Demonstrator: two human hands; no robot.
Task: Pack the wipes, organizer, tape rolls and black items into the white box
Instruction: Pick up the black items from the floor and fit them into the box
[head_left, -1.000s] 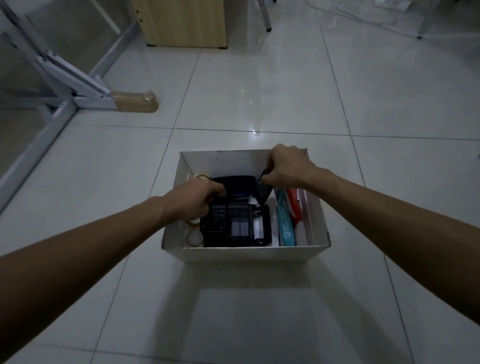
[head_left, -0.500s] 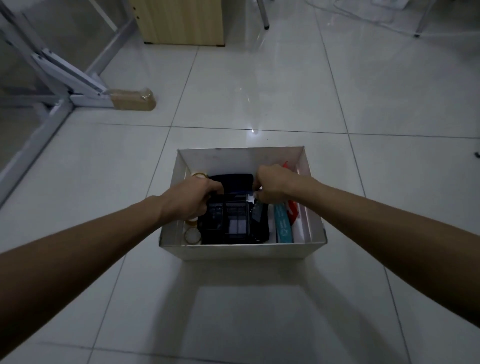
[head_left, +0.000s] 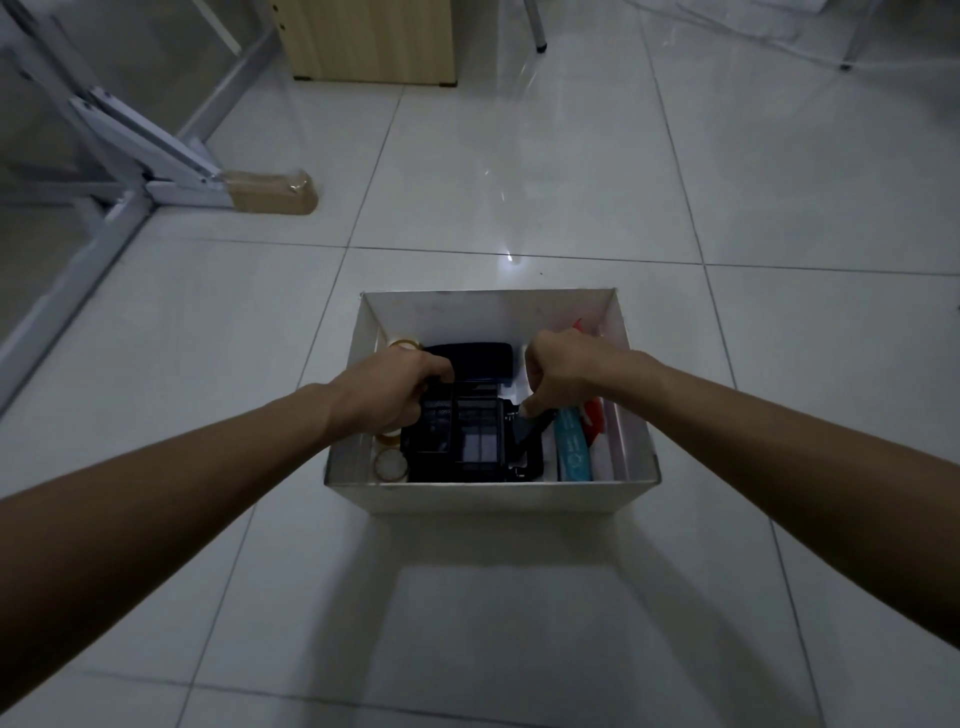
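The white box (head_left: 493, 496) sits on the tiled floor in front of me. Inside it a black mesh organizer (head_left: 470, 441) fills the middle, with a flat black item (head_left: 480, 358) behind it. Clear tape rolls (head_left: 390, 465) lie along the left wall. Teal wipes (head_left: 571, 449) and a red pack (head_left: 595, 415) stand at the right. My left hand (head_left: 387, 392) grips the organizer's left rim. My right hand (head_left: 558, 376) is closed on a small black item (head_left: 527, 428) between the organizer and the wipes.
A wooden cabinet (head_left: 371, 39) stands at the back. A white metal frame (head_left: 130, 135) with a tape-wrapped brown foot (head_left: 272, 192) lies at the left. A chair leg (head_left: 537, 31) is at the top.
My right hand has come down from the box's far rim into the box, lowering the small black item beside the organizer. My left hand stays on the organizer.
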